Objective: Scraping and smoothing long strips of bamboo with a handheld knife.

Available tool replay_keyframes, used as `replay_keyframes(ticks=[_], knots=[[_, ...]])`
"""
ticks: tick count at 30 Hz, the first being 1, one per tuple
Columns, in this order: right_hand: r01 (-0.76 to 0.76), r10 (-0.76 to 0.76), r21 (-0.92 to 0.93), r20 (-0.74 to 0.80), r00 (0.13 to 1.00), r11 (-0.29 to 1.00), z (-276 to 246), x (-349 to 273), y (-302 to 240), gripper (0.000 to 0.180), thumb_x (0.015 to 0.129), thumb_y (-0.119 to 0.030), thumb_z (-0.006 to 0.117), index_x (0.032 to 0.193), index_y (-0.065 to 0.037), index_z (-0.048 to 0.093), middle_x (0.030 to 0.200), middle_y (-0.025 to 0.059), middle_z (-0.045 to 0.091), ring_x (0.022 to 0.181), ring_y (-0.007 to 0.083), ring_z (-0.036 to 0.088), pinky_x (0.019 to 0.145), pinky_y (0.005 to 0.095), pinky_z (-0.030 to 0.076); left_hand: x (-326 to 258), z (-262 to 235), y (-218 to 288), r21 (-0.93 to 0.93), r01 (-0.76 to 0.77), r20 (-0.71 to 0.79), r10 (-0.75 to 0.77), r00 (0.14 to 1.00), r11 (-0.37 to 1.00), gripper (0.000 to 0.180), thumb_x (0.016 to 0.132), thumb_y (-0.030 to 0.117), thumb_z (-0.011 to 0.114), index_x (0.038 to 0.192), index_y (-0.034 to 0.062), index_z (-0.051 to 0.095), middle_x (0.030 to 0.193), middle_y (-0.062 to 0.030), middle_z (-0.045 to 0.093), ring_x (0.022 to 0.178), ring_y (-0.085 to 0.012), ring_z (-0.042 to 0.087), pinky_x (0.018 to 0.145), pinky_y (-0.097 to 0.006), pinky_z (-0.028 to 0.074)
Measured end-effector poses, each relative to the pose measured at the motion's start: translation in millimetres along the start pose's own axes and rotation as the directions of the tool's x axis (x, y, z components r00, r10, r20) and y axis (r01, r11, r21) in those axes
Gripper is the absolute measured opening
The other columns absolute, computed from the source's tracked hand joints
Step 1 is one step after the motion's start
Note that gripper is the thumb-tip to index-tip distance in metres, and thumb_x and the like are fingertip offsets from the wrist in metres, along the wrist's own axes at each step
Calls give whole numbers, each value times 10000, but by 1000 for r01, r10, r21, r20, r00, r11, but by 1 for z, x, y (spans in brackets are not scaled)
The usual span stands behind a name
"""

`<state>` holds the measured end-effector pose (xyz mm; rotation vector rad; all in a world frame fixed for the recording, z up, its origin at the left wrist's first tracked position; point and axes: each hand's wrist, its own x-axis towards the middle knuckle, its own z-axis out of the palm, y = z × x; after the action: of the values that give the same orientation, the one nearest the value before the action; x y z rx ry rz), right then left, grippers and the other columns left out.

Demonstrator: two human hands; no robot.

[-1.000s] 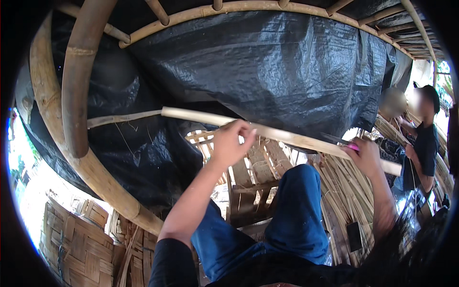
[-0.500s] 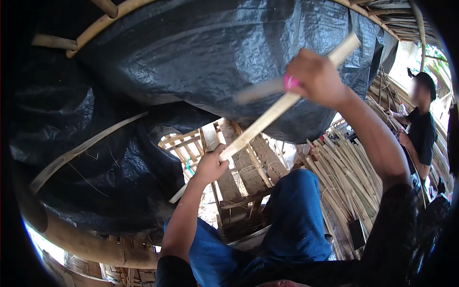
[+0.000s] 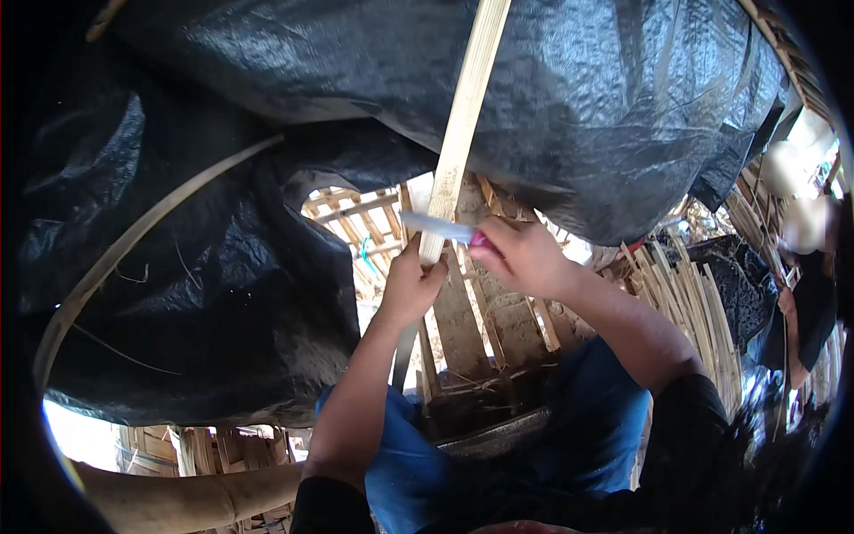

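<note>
My left hand is closed around the lower part of a long pale bamboo strip, which rises away from me and leaves the view at the top. In my right hand is a knife with a pink handle, mostly covered by my fingers. The blade points left and crosses in front of the strip just above my left hand. Whether its edge touches the strip, I cannot tell. The strip's lower end is partly hidden by my left hand and forearm.
A black plastic sheet hangs ahead and to the left, with a curved bamboo strip against it. Slatted wooden boards lie below my hands. Many split bamboo strips are piled at the right, near another person. A thick bamboo pole runs at lower left.
My right hand has come down and left with the knife, from high on the strip to near my left hand. The strip now stands steeper, and the whole view has shifted.
</note>
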<state>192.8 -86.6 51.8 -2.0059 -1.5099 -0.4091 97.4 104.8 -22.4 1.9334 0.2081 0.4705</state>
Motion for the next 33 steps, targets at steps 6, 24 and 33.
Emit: replay_keyframes(ticks=[6, 24, 33], knots=[[81, -80, -295, 17, 997, 952, 20, 9, 17, 374, 939, -426, 532, 945, -52, 540, 652, 114, 605, 549, 322, 624, 477, 396, 496, -8, 8, 26, -70, -150, -4, 151, 989, 986, 179, 937, 126, 589, 1072, 9, 578, 776, -4, 625, 656, -34, 546, 571, -219, 420], [94, -81, -275, 61, 995, 957, 12, -4, 3, 404, 938, -448, 522, 882, -50, 567, 609, 106, 617, 547, 286, 644, 485, 383, 514, -24, 7, 35, -348, 68, 109, -32, 994, 935, 436, 1023, 438, 402, 977, 39, 573, 645, 18, 457, 542, -61, 392, 518, -218, 366], [10, 3, -295, 43, 999, 956, 15, -7, -11, 409, 948, -443, 513, 870, -46, 573, 577, 101, 612, 519, 274, 646, 466, 367, 510, -24, 15, 39, -402, 133, 14, -140, 990, 906, 476, 1021, 448, 405, 902, 18, 572, 623, 40, 408, 541, -49, 341, 496, -217, 302]])
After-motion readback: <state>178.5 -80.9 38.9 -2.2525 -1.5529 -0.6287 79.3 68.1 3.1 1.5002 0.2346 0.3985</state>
